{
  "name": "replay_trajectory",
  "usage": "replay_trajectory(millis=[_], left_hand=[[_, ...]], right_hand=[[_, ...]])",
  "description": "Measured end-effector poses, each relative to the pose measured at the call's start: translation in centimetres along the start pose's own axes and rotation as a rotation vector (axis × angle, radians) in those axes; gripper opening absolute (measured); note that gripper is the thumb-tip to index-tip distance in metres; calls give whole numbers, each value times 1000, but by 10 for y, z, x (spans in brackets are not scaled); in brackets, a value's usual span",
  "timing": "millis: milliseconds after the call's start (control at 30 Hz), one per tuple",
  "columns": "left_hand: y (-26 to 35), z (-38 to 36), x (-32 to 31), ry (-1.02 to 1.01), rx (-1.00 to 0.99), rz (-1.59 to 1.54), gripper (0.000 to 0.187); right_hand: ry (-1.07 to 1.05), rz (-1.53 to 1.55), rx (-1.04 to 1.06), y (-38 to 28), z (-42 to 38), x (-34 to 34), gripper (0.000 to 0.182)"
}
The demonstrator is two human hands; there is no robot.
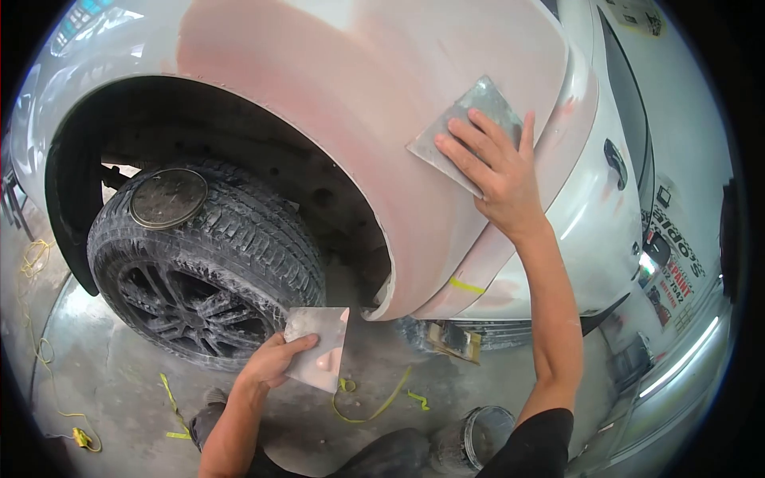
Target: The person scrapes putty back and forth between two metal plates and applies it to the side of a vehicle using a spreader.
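Note:
My left hand [275, 358] grips a flat, square metal plate [319, 370] by its left edge, below the wheel arch and beside the tire, with the thumb on top. My right hand [498, 171] presses a grey, flat rectangular sheet [486, 103] against the car's fender, its fingers spread over the sheet. The fender [374, 88] is dull white with pinkish patches. A dusty tire [239, 231] stands in the open wheel arch, and a round dark lid [168, 197] lies on its tread.
A bucket [488, 434] stands on the floor near my legs. Yellow-green tape strips [382, 406] lie on the floor. A yellow cord [48, 354] runs at the far left. Behind the fender is the car door with its handle [615, 163].

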State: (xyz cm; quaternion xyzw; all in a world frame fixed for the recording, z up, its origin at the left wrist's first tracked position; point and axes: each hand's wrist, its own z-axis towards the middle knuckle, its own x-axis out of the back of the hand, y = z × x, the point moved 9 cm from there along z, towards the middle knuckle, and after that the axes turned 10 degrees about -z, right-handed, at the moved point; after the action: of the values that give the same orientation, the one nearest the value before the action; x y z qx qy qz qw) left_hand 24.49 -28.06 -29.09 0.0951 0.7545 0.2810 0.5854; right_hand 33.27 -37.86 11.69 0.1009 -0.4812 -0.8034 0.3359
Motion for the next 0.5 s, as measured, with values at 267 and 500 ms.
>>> replay_trajectory(millis=[267,500], left_hand=[[-4,5,-17,-47,-124,-67,33],[-17,-9,-44,-1,-480,-196,31]], right_hand=[[91,565,-672,13,-106,64,48],[-362,1247,-796,-198,-186,61,53]])
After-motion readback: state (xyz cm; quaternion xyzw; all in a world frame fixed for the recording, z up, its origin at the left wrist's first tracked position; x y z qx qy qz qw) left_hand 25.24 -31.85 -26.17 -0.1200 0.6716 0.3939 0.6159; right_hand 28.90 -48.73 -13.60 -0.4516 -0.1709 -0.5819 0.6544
